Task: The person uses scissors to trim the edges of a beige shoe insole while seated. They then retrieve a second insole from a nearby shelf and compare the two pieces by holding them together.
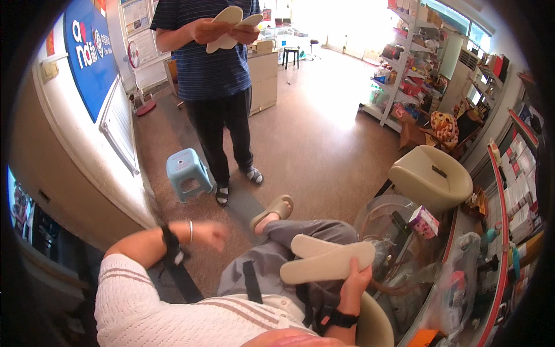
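Observation:
In my right hand [357, 280] is a pair of cream insoles [326, 264], gripped near one end and overlapping at an angle above my grey trouser leg. My crossed leg ends in an olive slide sandal [281, 209]. Off to the left, my left hand [213, 235] is raised above the floor beside my lap. Motion blurs its fingers, and I see no object with it. Standing in front of me, another person in a dark striped shirt [211, 72] holds several similar cream insoles [229, 14] in both hands.
A light blue plastic stool [186, 163] stands beside the person's feet. To my right are a round glass table [376, 217], a tissue box [425, 222] and a cream tub chair [430, 173]. Loaded shelves [399, 72] line the right side; a counter [264, 81] stands behind the person.

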Motion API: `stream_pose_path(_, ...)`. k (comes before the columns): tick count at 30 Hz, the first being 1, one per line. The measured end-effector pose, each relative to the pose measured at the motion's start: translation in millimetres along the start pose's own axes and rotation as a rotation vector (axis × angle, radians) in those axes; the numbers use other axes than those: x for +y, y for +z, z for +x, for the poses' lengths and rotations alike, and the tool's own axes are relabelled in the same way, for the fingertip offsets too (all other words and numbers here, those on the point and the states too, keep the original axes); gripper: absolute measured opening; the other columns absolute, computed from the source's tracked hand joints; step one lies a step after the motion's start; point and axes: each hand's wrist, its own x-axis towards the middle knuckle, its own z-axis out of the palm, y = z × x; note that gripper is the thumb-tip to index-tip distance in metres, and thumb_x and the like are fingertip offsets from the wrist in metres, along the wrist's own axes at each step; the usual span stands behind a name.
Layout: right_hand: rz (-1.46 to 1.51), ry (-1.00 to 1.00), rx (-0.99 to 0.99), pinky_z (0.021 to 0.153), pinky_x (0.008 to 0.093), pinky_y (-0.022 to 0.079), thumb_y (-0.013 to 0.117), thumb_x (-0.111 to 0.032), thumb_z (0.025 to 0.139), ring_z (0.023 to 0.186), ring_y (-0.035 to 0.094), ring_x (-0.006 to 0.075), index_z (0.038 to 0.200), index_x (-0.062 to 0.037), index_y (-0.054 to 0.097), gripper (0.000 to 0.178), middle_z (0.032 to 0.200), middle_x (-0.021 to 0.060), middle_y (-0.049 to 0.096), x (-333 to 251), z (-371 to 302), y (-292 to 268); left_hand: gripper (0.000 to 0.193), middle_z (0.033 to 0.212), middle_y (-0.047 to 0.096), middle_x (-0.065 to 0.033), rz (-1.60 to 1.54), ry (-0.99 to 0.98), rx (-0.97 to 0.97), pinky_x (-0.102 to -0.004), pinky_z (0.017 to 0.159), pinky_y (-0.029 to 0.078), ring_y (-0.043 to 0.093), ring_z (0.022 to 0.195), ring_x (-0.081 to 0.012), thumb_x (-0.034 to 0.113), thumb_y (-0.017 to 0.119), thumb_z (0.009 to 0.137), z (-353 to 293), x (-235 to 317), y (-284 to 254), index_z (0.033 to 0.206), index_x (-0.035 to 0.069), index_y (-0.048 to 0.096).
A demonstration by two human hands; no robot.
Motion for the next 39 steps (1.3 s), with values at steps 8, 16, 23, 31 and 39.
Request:
stream_pose_path(8, 0.126, 0.168, -0.01, 0.089, 0.0347, 0.045, 0.057, 0.003, 0.084, 0.102, 0.057, 0.0222, 0.121, 0.0038, 0.047, 0.038, 0.112, 0.0118, 0.058, -1.8, 11.7, -43.5, 0.074, 0.135, 0.045, -0.0149, -0.553, -0.36, -0.769, -0.0441, 0.102, 0.034, 0.041, 0.125, -0.0312, 0.043, 0.068, 0.077, -102.9, -35.0, 163.6, 0.136, 0.009, 0.039)
stream_pose_path(16, -0.045, 0.286, -0.003, 0.084, 0.0382, 0.049, 0.057, -0.002, 0.087, 0.099, 0.057, 0.025, 0.126, 0.0013, 0.045, 0.041, 0.117, 0.0142, 0.057, -3.0, 48.6, -39.5, 0.065, 0.132, 0.049, -0.0109, 0.103, -0.707, -0.738, -0.044, 0.099, 0.037, 0.044, 0.122, -0.0291, 0.046, 0.066, 0.076, -179.0, 54.9, 42.7, 0.129, 0.013, 0.047)
stream_pose_path(23, -0.088, 0.101, -0.076, 0.084, 0.0298, 0.046, 0.058, 0.0, 0.085, 0.094, 0.058, 0.0176, 0.116, 0.0045, 0.049, 0.033, 0.108, 0.0106, 0.06, 4.4, 70.3, -35.7, 0.058, 0.129, 0.052, -0.0073, 0.964, -0.723, -1.227, -0.0439, 0.097, 0.04, 0.046, 0.12, -0.0273, 0.048, 0.065, 0.076, -183.5, 122.7, -49.9, 0.123, 0.016, 0.055)
stream_pose_path(31, -0.137, 0.003, -0.041, 0.081, 0.0299, 0.047, 0.058, -0.007, 0.088, 0.09, 0.058, 0.0165, 0.11, 0.0069, 0.055, 0.026, 0.103, 0.0117, 0.062, -7.8, 37.3, -24.5, 0.038, 0.099, 0.066, -0.0078, 0.52, -0.182, -1.143, -0.0418, 0.083, 0.047, 0.061, 0.091, -0.0278, 0.044, 0.059, 0.084, -78.0, 61.5, -34.9, 0.103, 0.012, 0.066)
stream_pose_path(39, -0.062, 0.056, -0.064, 0.07, 0.0255, 0.047, 0.06, -0.014, 0.089, 0.079, 0.056, 0.0085, 0.1, 0.0008, 0.061, 0.019, 0.091, 0.0016, 0.063, -46.0, 5.5, 18.1, 0.031, 0.1, 0.062, -0.0049, -0.692, 0.393, 0.026, -0.0289, 0.078, 0.051, 0.059, 0.091, -0.0141, 0.02, 0.057, 0.091, 57.9, 192.6, -12.0, 0.117, 0.004, 0.054)
